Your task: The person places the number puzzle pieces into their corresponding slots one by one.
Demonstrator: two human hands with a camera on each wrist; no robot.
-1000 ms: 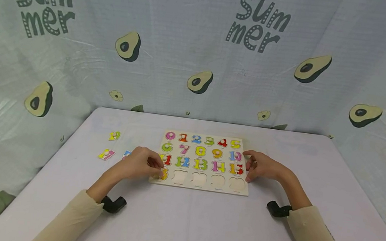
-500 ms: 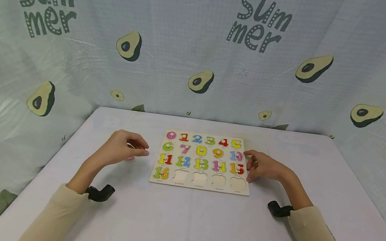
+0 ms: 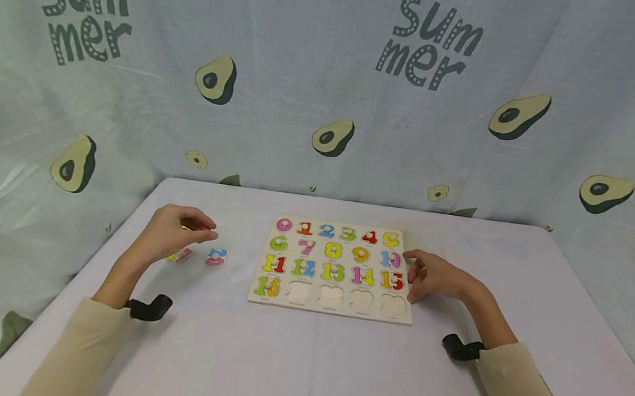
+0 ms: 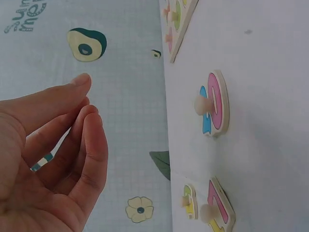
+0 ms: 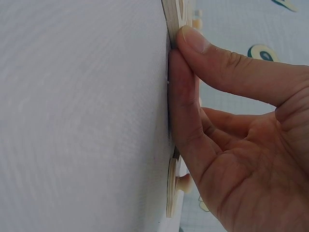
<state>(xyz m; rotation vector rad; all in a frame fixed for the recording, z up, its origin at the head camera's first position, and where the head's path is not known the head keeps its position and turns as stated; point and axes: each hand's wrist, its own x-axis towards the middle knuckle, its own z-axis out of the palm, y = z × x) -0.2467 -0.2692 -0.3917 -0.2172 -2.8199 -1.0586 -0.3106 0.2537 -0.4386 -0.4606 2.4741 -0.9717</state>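
Observation:
My left hand (image 3: pixel 173 233) hovers over the left side of the table with thumb and fingers loosely bent. Nothing is between its fingertips in the left wrist view. Under and beside it lie loose number puzzle pieces with wooden knobs: a blue-and-pink piece (image 4: pixel 217 104), a yellow-and-pink piece (image 4: pixel 219 208) and a yellow-and-green piece (image 4: pixel 189 200). In the middle lies a wooden number puzzle board (image 3: pixel 311 297) with pieces 0 to 16 seated and several bare recesses in its front row. My right hand (image 3: pixel 439 276) holds the board's right edge with thumb and fingers.
A white cloth covers the table (image 3: pixel 308 368). Behind it hangs a pale curtain (image 3: pixel 287 55) printed with avocados and lettering. Each wrist carries a black camera mount, the left mount (image 3: pixel 149 307) and the right mount (image 3: pixel 461 348).
My left hand has let go of the 16 piece, which sits in its recess, and moved left and back over the loose pieces. The right hand stays on the board's edge.

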